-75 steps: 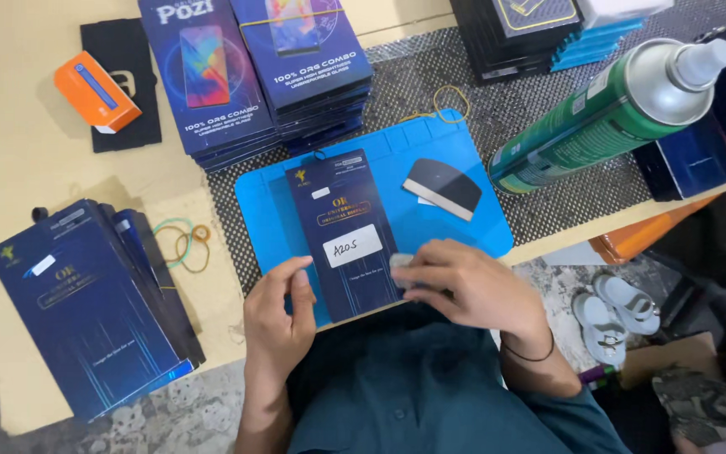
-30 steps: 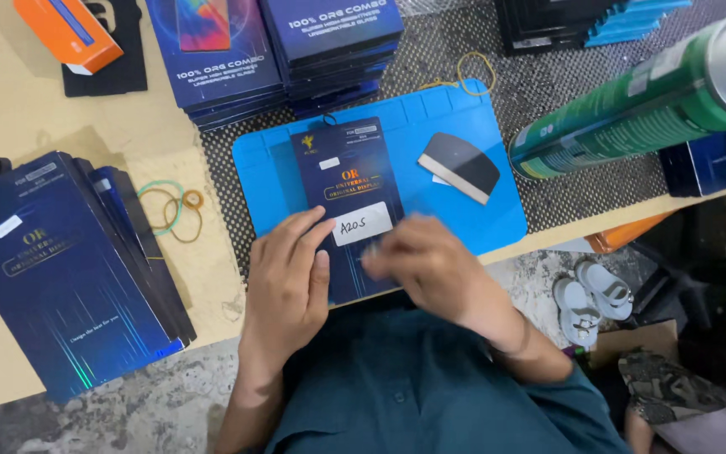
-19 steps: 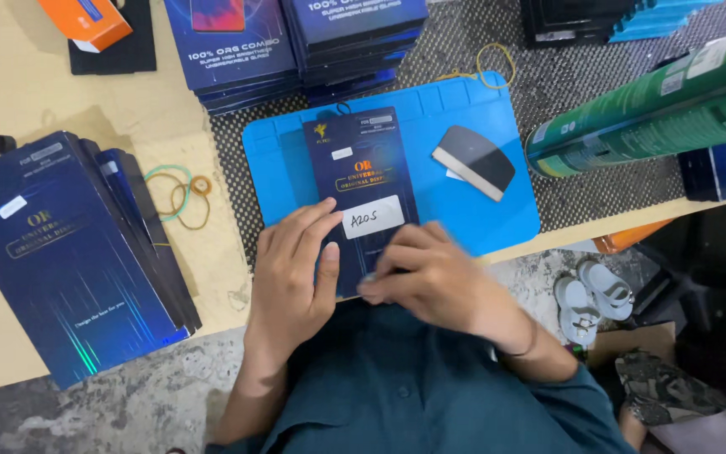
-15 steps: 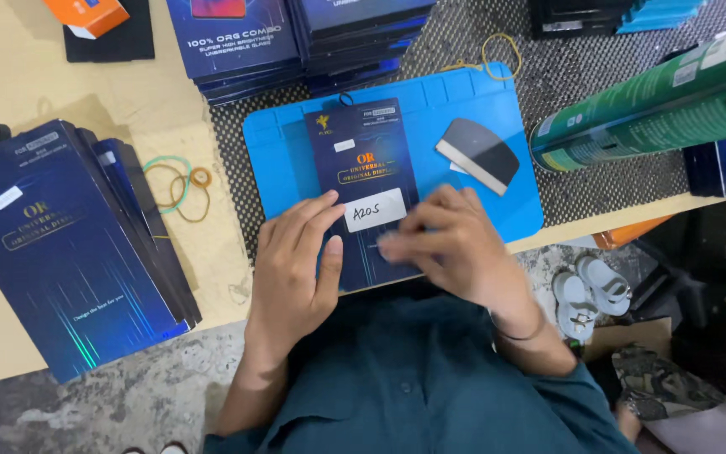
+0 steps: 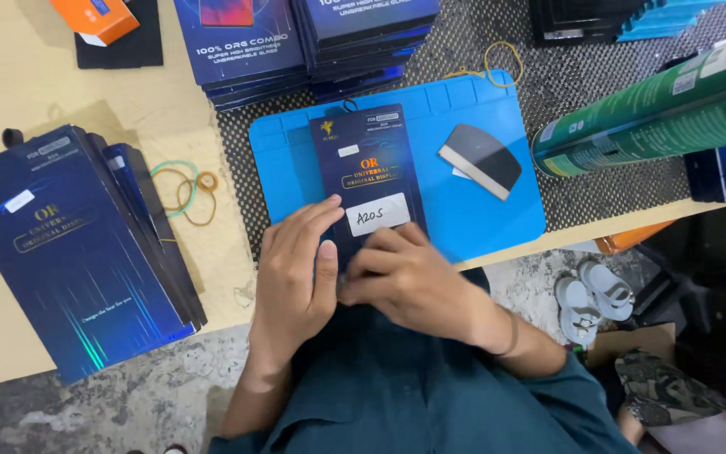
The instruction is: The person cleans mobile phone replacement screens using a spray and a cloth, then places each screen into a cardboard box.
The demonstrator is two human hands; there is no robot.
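Note:
A flat dark blue box point(image 5: 370, 172) with a white handwritten label lies lengthwise on a bright blue mat point(image 5: 481, 214). My left hand point(image 5: 296, 282) lies flat on the box's near left corner, fingers together. My right hand point(image 5: 409, 282) curls over the box's near end, its fingers pinching at the lower edge, which is hidden under both hands. A dark wedge-shaped scraper point(image 5: 482, 158) rests on the mat to the right of the box.
A stack of similar dark blue boxes point(image 5: 69, 252) sits at the left, more stacks point(image 5: 296, 38) at the back. Rubber bands point(image 5: 186, 189) lie between them. A large green spray can point(image 5: 657, 113) lies at the right. An orange box point(image 5: 94, 17) is far left. Sandals point(image 5: 594, 298) are on the floor.
Both hands stay on the box's near end; my right hand has shifted left over the lower edge and closed its fingers. The camera view has drifted slightly.

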